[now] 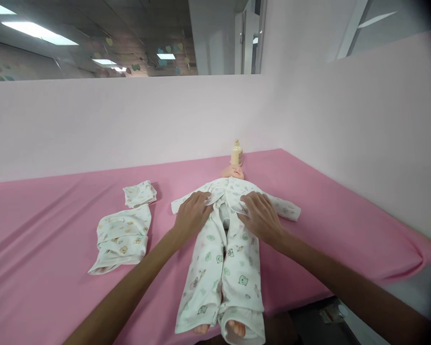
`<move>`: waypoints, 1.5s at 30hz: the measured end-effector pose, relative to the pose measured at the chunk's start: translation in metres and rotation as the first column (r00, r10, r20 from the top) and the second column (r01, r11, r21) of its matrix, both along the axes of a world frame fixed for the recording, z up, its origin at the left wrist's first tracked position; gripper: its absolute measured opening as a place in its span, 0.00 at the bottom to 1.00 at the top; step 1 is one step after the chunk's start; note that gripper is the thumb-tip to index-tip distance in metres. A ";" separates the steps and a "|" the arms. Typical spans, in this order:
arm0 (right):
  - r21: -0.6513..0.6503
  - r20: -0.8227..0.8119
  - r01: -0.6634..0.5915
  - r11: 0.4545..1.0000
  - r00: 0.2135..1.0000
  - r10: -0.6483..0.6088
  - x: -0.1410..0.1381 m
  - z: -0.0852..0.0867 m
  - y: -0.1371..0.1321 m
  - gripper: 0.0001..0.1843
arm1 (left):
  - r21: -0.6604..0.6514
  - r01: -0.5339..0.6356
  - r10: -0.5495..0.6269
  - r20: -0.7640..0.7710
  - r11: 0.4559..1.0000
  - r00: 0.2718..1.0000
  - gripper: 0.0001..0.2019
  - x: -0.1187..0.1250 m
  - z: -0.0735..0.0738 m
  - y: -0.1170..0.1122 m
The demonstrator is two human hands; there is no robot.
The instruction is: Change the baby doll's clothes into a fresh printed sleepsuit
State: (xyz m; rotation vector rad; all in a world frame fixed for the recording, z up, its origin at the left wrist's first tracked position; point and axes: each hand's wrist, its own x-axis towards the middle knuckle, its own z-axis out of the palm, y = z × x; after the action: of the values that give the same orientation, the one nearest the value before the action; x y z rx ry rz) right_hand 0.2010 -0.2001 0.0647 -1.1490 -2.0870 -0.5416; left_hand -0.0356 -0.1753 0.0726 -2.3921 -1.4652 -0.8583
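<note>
A baby doll (232,172) lies on its back on the pink table, head away from me, feet at the near edge. It wears a white printed romper (222,258) that gapes open down the front. My left hand (192,214) pinches the left flap of the romper at the doll's chest. My right hand (259,216) grips the right flap opposite it. Both sets of fingers are curled on the cloth.
Two folded pieces of matching printed clothing (124,235) (140,193) lie to the left on the pink sheet (39,230). A small cream bottle (236,153) stands behind the doll's head by the pale pink wall. The table edge runs along the right.
</note>
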 end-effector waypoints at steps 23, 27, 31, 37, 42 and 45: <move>-0.015 0.082 -0.307 0.952 0.948 0.307 0.012 -0.026 -0.033 0.07 | 0.046 0.288 -0.264 -0.283 0.956 0.922 0.11 -0.008 0.011 -0.046; -0.038 -0.189 -0.319 0.947 0.933 0.307 0.019 -0.036 -0.040 0.08 | -0.133 0.155 -0.133 0.164 0.979 0.978 0.14 -0.001 0.022 -0.044; -0.090 -0.396 -0.218 0.972 0.903 0.166 0.024 -0.053 -0.041 0.14 | -0.246 0.114 -0.061 0.212 0.963 0.975 0.28 0.017 0.025 -0.036; -0.262 -0.317 -0.178 0.949 0.944 0.090 0.018 -0.068 -0.034 0.31 | -0.395 0.132 -0.155 -0.027 0.909 0.987 0.35 0.044 0.002 -0.041; -0.357 -0.203 -0.180 0.917 0.973 0.112 0.012 -0.073 -0.035 0.29 | -0.280 0.083 -0.114 -0.095 0.956 0.989 0.34 0.046 -0.017 -0.043; -0.331 -0.201 -0.175 0.927 0.973 0.112 0.012 -0.073 -0.037 0.29 | -0.228 0.079 -0.103 -0.094 0.970 0.990 0.33 0.047 -0.024 -0.042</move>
State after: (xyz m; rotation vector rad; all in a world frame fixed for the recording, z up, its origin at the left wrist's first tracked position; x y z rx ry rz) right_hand 0.2129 -0.2373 -0.0082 -1.1742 -2.1382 0.0066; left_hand 0.0115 -0.2174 0.0486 -2.6407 -1.4927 -0.6017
